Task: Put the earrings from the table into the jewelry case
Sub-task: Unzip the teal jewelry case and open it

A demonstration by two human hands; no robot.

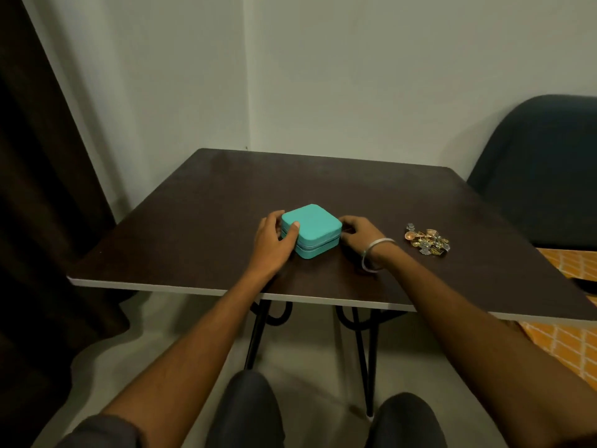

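Observation:
A closed turquoise jewelry case (315,223) sits near the middle of the dark brown table (355,189). My left hand (274,239) grips its left side, thumb on the lid's near corner. My right hand (358,234), with a silver bangle on the wrist, has its fingers curled against the case's right side at the zipper seam. A small heap of several gold and silver earrings (428,242) lies on the table to the right of my right hand, apart from it.
A dark blue chair (542,169) stands at the table's right. A dark curtain (35,205) hangs on the left. An orange patterned cloth (571,263) shows at the right edge. Grey walls close the far side.

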